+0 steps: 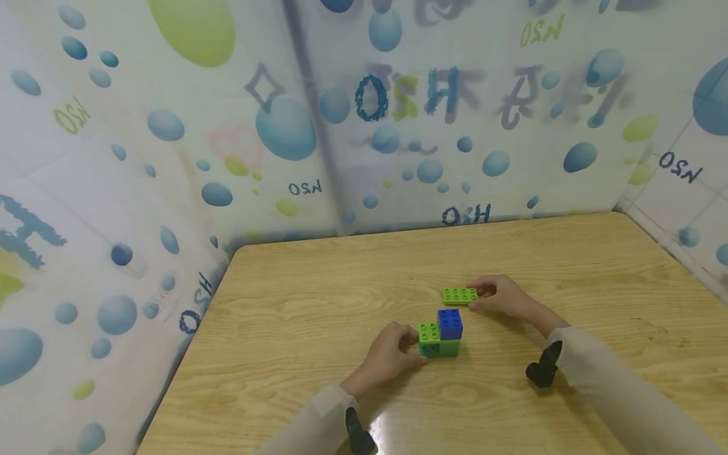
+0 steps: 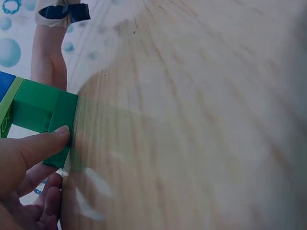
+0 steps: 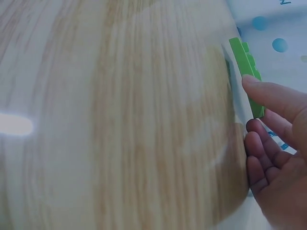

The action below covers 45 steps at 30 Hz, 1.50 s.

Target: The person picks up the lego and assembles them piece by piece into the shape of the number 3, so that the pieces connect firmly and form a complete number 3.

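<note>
A small stack of toy building bricks stands on the table: dark green bricks (image 1: 448,348) at the bottom, a light green studded layer (image 1: 429,330) above them, and a blue brick (image 1: 450,324) on top at the right. My left hand (image 1: 391,352) pinches the stack's left end, its thumb against the dark green side in the left wrist view. Just behind the stack, a thin light green toy brick plate (image 1: 459,295) with studs facing up is pinched at its right end by my right hand (image 1: 503,297). The plate and the stack are apart.
The wooden table (image 1: 318,278) extends around both hands. Behind it hangs a white patterned backdrop (image 1: 392,183) with blue and green spots, and similar walls stand at the left and right. Dark straps (image 1: 544,365) sit around both sleeved wrists.
</note>
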### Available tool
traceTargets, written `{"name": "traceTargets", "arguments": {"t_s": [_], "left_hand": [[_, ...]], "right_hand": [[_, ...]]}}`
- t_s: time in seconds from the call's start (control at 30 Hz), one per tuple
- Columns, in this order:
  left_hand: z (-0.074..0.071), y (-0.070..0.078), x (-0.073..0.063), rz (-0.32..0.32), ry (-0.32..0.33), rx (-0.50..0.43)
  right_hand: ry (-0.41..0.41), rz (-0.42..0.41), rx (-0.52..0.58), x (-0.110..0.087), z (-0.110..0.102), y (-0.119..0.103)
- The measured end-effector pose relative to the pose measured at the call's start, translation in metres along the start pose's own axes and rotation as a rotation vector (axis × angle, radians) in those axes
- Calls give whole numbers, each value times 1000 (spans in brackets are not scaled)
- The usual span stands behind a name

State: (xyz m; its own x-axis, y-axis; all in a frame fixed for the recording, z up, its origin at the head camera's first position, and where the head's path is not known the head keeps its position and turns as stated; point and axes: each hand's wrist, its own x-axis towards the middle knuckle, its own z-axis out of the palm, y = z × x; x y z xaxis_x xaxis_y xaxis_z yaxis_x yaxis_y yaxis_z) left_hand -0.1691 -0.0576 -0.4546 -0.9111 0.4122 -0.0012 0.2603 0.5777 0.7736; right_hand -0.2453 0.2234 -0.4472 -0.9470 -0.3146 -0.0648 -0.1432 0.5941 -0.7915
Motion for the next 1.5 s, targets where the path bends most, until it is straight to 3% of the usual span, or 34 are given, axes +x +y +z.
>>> {"name": "traceTargets", "arguments": {"t_s": [0.4, 0.63, 1.5], "left_hand": [[0, 0, 0, 13, 0, 15], [-1, 1, 0, 4, -3, 9], [0, 3, 1, -5, 4, 18]], "right_hand": [[-16, -24, 64, -6, -4, -3], [-22, -102, 52, -13, -9, -19], [-57, -210, 79, -35, -13, -61]]}}
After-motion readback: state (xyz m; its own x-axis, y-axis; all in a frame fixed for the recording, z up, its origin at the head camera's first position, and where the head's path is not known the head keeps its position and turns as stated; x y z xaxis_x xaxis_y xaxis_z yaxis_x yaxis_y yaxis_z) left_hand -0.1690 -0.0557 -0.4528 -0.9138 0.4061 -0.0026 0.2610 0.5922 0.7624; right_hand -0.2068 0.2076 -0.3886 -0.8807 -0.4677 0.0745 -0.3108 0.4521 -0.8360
